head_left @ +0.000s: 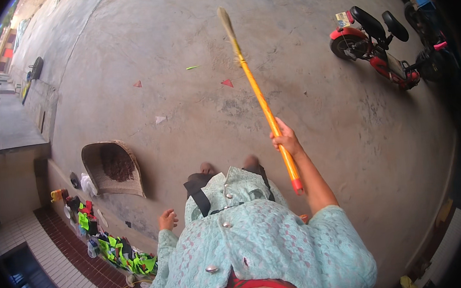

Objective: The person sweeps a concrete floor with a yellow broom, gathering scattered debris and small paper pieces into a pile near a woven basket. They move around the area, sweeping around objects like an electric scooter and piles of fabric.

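Orange-yellow, the broom (259, 95) slants out over the concrete floor (298, 41), clamped in the right hand (288, 139), while the left hand (167, 220) hangs apart, loosely curled.

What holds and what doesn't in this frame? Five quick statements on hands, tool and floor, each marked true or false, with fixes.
1. The right hand grips the yellow-orange handle. True.
2. The left hand is on the handle too. False: it is apart from it, lower left of the right hand.
3. The woven scoop holds dark reddish-brown material. True.
4. The red scooter stands at the picture's left. False: it stands at the upper right.
5. Red scraps lie on the floor. True.
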A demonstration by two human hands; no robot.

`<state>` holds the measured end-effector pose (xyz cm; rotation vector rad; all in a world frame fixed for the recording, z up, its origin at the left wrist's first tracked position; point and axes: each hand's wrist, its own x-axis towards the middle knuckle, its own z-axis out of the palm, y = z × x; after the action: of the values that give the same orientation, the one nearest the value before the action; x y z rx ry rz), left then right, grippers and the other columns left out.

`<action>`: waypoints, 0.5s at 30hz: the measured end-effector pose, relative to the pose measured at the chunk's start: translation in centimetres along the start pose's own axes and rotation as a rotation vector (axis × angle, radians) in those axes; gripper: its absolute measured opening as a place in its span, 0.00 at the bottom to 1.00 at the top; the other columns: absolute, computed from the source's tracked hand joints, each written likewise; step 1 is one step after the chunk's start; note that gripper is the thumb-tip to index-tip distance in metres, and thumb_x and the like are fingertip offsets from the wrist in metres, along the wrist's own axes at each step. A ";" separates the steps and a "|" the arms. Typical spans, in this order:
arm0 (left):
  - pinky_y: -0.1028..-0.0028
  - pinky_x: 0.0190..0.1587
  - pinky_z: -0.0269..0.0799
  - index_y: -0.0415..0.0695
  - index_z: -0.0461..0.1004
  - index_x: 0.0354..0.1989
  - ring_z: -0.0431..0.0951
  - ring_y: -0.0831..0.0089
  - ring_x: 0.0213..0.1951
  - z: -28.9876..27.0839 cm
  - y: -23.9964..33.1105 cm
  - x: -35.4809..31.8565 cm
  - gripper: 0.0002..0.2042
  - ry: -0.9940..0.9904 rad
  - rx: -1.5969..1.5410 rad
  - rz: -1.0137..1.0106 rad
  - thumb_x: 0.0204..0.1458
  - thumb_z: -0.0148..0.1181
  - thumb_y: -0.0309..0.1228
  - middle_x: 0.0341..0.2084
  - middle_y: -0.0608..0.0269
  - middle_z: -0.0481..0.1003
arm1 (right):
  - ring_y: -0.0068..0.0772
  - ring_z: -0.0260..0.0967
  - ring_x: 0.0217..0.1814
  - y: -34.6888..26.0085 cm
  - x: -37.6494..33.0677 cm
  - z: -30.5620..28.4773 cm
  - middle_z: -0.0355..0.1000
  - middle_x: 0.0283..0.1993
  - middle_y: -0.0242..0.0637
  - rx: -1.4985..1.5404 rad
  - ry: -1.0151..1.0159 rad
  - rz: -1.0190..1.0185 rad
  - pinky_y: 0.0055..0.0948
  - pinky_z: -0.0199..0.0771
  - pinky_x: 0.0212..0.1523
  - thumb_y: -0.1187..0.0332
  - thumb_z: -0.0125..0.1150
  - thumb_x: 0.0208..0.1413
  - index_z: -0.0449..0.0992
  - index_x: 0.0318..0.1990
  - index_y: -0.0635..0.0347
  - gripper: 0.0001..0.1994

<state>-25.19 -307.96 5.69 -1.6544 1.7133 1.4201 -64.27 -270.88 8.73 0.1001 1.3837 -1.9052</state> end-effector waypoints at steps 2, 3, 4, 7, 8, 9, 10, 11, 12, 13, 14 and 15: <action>0.74 0.23 0.67 0.42 0.67 0.41 0.70 0.74 0.22 0.7 -0.4 0.8 0.14 -0.045 0.043 0.005 0.44 0.48 0.32 0.26 0.64 0.70 | 0.18 0.57 0.15 -1.0 -1.6 -0.8 0.60 0.27 0.34 -0.069 0.081 0.037 0.16 0.59 0.12 0.79 0.48 0.32 0.38 0.59 0.57 0.40; 0.73 0.23 0.67 0.42 0.67 0.41 0.71 0.74 0.22 1.0 -0.4 1.3 0.14 -0.067 0.066 0.008 0.44 0.48 0.32 0.26 0.64 0.70 | 0.18 0.57 0.15 -1.3 -1.7 -1.0 0.60 0.27 0.34 -0.080 0.090 0.074 0.16 0.59 0.12 0.79 0.47 0.32 0.37 0.59 0.57 0.41; 0.73 0.24 0.68 0.42 0.67 0.41 0.71 0.74 0.23 1.5 0.8 1.2 0.14 -0.077 0.107 0.001 0.44 0.48 0.32 0.26 0.64 0.70 | 0.18 0.57 0.15 -1.7 -1.8 -1.1 0.60 0.27 0.34 -0.090 0.105 0.109 0.16 0.59 0.12 0.80 0.47 0.32 0.36 0.59 0.57 0.41; 0.73 0.24 0.68 0.42 0.67 0.41 0.71 0.74 0.24 2.8 2.1 4.9 0.14 -0.144 0.134 -0.020 0.44 0.48 0.32 0.27 0.64 0.70 | 0.19 0.57 0.15 -1.0 0.5 -1.7 0.60 0.26 0.34 -0.027 0.123 0.204 0.17 0.59 0.12 0.80 0.47 0.33 0.38 0.58 0.56 0.39; 0.73 0.24 0.68 0.42 0.68 0.41 0.71 0.74 0.24 3.4 3.4 6.1 0.15 -0.162 0.121 -0.051 0.44 0.47 0.33 0.27 0.64 0.70 | 0.20 0.57 0.15 0.1 1.7 -2.3 0.60 0.25 0.34 0.009 0.123 0.235 0.18 0.60 0.13 0.79 0.47 0.34 0.40 0.57 0.56 0.38; 0.74 0.24 0.68 0.43 0.68 0.41 0.71 0.74 0.24 4.0 4.6 7.2 0.15 -0.174 0.127 -0.034 0.44 0.47 0.33 0.27 0.64 0.70 | 0.20 0.58 0.15 1.1 2.9 -2.8 0.60 0.25 0.34 0.046 0.123 0.265 0.19 0.61 0.13 0.79 0.47 0.35 0.43 0.57 0.56 0.36; 0.74 0.24 0.67 0.43 0.68 0.41 0.71 0.74 0.24 4.7 6.3 8.3 0.15 -0.182 0.129 -0.015 0.44 0.47 0.33 0.27 0.64 0.70 | 0.21 0.58 0.15 1.8 4.6 -2.8 0.60 0.24 0.35 0.094 0.065 0.315 0.20 0.61 0.13 0.79 0.48 0.36 0.43 0.56 0.56 0.35; 0.74 0.24 0.67 0.43 0.68 0.41 0.71 0.74 0.25 5.3 8.0 9.6 0.15 -0.192 0.136 0.003 0.44 0.48 0.33 0.26 0.65 0.70 | 0.21 0.58 0.15 2.3 6.0 -2.3 0.60 0.25 0.35 0.117 0.049 0.325 0.20 0.61 0.13 0.79 0.48 0.36 0.44 0.56 0.56 0.35; 0.74 0.24 0.67 0.43 0.68 0.41 0.71 0.74 0.24 6.0 9.7 10.8 0.15 -0.205 0.118 0.021 0.44 0.48 0.33 0.27 0.65 0.70 | 0.21 0.58 0.15 2.8 7.6 -1.4 0.61 0.25 0.36 0.139 0.034 0.335 0.20 0.61 0.13 0.79 0.48 0.36 0.44 0.56 0.57 0.35; 0.74 0.25 0.67 0.42 0.68 0.41 0.71 0.74 0.24 6.7 11.6 12.0 0.15 -0.219 0.101 0.038 0.44 0.48 0.33 0.27 0.65 0.70 | 0.21 0.58 0.15 3.2 9.4 -0.3 0.61 0.25 0.36 0.162 0.019 0.346 0.20 0.61 0.13 0.79 0.49 0.36 0.44 0.56 0.57 0.35; 0.74 0.25 0.67 0.42 0.68 0.41 0.71 0.74 0.24 7.1 13.0 13.1 0.15 -0.240 0.085 0.049 0.44 0.48 0.33 0.27 0.65 0.70 | 0.21 0.58 0.15 3.6 10.9 0.6 0.61 0.25 0.36 0.168 0.007 0.339 0.20 0.61 0.13 0.79 0.49 0.36 0.45 0.56 0.57 0.35; 0.75 0.24 0.67 0.42 0.67 0.41 0.71 0.75 0.24 7.2 14.4 14.2 0.15 -0.243 0.043 0.062 0.44 0.48 0.33 0.27 0.65 0.70 | 0.21 0.58 0.15 3.8 12.6 1.5 0.61 0.25 0.36 0.173 -0.004 0.331 0.20 0.61 0.13 0.79 0.49 0.35 0.45 0.56 0.57 0.35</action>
<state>-44.24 -312.36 -3.19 -1.3537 1.6566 1.5311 -70.25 -279.24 0.45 0.3860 1.1175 -1.7386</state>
